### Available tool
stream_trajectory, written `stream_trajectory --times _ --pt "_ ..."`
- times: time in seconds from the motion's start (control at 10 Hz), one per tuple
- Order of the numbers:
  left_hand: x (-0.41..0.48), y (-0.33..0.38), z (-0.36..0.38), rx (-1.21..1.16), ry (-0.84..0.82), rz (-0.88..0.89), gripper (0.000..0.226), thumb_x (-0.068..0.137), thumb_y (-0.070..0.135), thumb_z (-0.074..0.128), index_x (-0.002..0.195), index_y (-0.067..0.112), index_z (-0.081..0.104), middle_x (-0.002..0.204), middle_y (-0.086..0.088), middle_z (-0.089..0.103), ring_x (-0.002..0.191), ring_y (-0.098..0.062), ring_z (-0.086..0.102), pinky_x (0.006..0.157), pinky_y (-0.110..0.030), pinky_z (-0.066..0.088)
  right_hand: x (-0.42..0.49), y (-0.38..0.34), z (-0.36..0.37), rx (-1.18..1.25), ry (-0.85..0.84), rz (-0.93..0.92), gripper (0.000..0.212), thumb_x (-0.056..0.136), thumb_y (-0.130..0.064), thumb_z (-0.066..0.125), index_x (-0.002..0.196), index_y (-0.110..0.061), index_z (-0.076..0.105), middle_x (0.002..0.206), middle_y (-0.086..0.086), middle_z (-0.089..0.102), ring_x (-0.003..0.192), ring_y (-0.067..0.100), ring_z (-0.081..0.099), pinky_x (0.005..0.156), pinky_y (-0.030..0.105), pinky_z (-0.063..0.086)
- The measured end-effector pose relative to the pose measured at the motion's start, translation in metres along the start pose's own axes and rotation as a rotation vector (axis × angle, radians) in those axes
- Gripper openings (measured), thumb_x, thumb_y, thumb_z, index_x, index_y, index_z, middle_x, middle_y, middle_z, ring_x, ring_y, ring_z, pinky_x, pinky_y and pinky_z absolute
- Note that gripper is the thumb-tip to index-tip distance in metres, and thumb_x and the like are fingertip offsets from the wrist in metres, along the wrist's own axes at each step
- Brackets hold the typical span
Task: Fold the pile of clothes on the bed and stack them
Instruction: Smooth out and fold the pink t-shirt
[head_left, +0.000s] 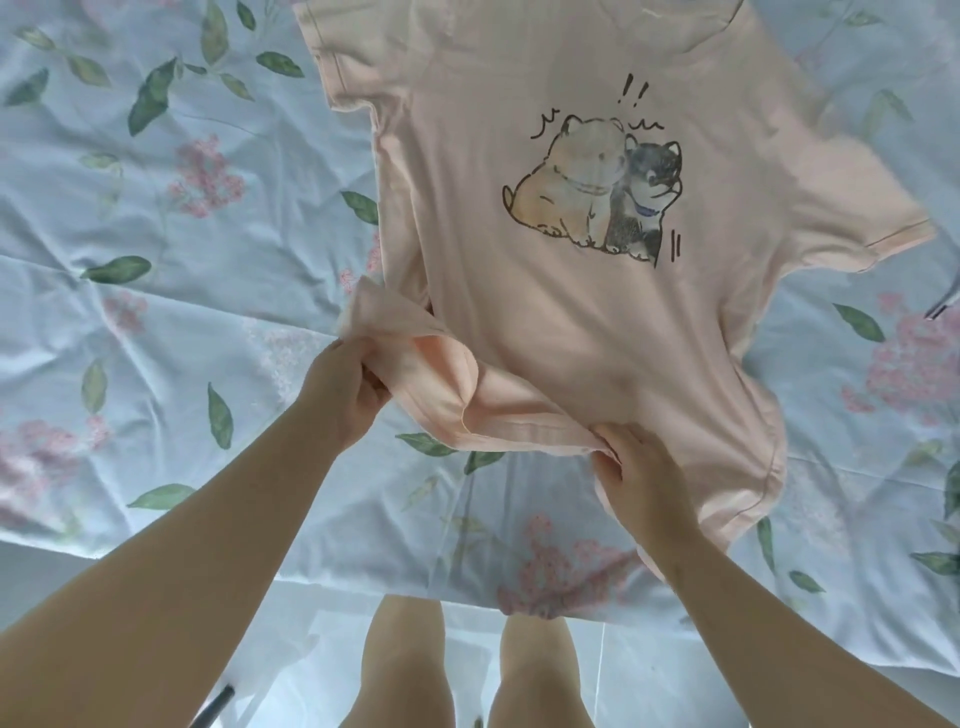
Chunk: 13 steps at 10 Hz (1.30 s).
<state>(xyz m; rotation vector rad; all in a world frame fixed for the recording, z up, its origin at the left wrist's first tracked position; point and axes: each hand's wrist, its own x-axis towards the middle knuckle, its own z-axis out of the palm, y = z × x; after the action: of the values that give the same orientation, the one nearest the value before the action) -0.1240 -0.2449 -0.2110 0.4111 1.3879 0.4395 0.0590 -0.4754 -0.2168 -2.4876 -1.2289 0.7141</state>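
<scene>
A pale blue bedsheet (171, 322) with green leaves and pink blossoms fills the frame; on it, from top centre to lower right, lies a pink T-shirt (566, 332), front up, sleeves spread; the left hand (347, 395), centre-left, has its fingers curled round the bunched lower corner; the right hand (640, 480), below centre, pinches the hem; a print of two cartoon dogs (597, 192) sits upper right of centre.
</scene>
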Motion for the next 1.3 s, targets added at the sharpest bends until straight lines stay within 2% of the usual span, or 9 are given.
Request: stream_trajectory --times 0.2,0.3,0.4,0.5,0.7,0.8,1.0,1.2,1.3 --pt "-0.039 -0.009 -0.08 -0.065 0.254 -0.041 0.026 0.091 0.0 0.041 0.098 0.016 0.061 0.078 0.0 0.071 0.066 -0.013 0.069 0.059 -0.028 0.056 -0.037 -0.02 -0.004 0.015 -0.701 -0.09 0.022 0.09 -0.02 0.053 0.103 -0.024 0.07 0.097 -0.008 0.065 0.095 0.013 0.058 0.08 0.023 0.041" --pt "-0.052 -0.028 -0.118 0.019 0.392 -0.112 0.036 0.091 -0.002 0.037 0.115 0.014 0.058 0.095 -0.003 0.066 0.088 -0.019 0.064 0.087 -0.038 0.05 -0.048 -0.024 0.0 0.017 -0.874 -0.049 0.019 0.091 -0.02 0.049 0.092 -0.028 0.067 0.077 -0.017 0.056 0.086 0.011 0.055 0.077 0.022 0.041" --pt "-0.055 -0.037 -0.129 -0.061 0.478 -0.229 0.025 0.098 0.017 0.035 0.111 0.014 0.057 0.128 -0.008 0.058 0.112 -0.026 0.057 0.091 -0.041 0.042 -0.051 -0.022 0.007 0.018 -0.841 0.035 0.015 0.091 -0.029 0.05 0.09 -0.024 0.065 0.073 -0.014 0.051 0.079 0.01 0.051 0.073 0.024 0.04" --pt "-0.049 -0.033 -0.115 -0.118 0.427 -0.297 0.056 0.089 0.062 0.04 0.13 0.025 0.048 0.127 0.0 0.052 0.114 -0.025 0.052 0.102 -0.047 0.035 -0.046 -0.015 0.011 0.04 -0.638 0.101 0.012 0.087 -0.021 0.054 0.09 -0.013 0.063 0.082 -0.001 0.059 0.083 0.019 0.056 0.076 0.029 0.042" --pt "-0.03 -0.032 -0.086 -0.081 0.707 -0.196 0.048 0.081 0.007 0.068 0.126 0.017 0.055 0.084 0.001 0.058 0.072 -0.014 0.057 0.061 -0.023 0.049 -0.051 -0.003 0.01 0.186 -0.36 0.391 0.014 0.086 -0.009 0.053 0.095 -0.015 0.062 0.094 0.001 0.062 0.086 0.019 0.056 0.076 0.03 0.043" --pt "-0.028 -0.054 -0.084 -0.049 0.743 -0.044 0.049 0.09 0.017 0.058 0.136 0.018 0.042 0.117 -0.001 0.056 0.095 -0.02 0.054 0.077 -0.029 0.049 -0.063 0.012 0.01 0.232 -0.182 0.632 0.011 0.086 -0.008 0.05 0.09 -0.016 0.055 0.091 0.008 0.061 0.079 0.024 0.055 0.073 0.035 0.045" --pt "-0.04 -0.113 -0.045 0.121 0.598 -0.243 0.066 0.075 0.035 0.078 0.125 0.011 0.042 0.098 -0.004 0.052 0.09 -0.025 0.053 0.08 -0.035 0.046 -0.088 0.053 0.008 0.238 -0.013 1.144 0.058 0.084 -0.028 0.066 0.13 -0.008 0.037 0.126 0.021 0.043 0.116 0.041 0.043 0.093 0.05 0.037" --pt "-0.048 -0.14 -0.034 0.23 0.393 -0.274 0.013 0.091 0.008 0.058 0.098 0.013 0.049 0.077 -0.002 0.049 0.066 -0.017 0.05 0.062 -0.029 0.046 -0.097 0.076 0.012 0.537 -0.009 1.145 0.02 0.081 -0.016 0.066 0.074 -0.004 0.052 0.061 0.007 0.047 0.065 0.029 0.05 0.051 0.029 0.03" --pt "-0.05 -0.135 -0.036 0.284 0.43 -0.281 0.017 0.093 0.008 0.054 0.08 0.017 0.046 0.078 -0.001 0.049 0.066 -0.014 0.05 0.059 -0.027 0.046 -0.108 0.085 0.009 0.513 -0.049 1.218 0.009 0.079 -0.004 0.061 0.087 0.0 0.058 0.072 0.009 0.052 0.063 0.025 0.047 0.055 0.03 0.034"
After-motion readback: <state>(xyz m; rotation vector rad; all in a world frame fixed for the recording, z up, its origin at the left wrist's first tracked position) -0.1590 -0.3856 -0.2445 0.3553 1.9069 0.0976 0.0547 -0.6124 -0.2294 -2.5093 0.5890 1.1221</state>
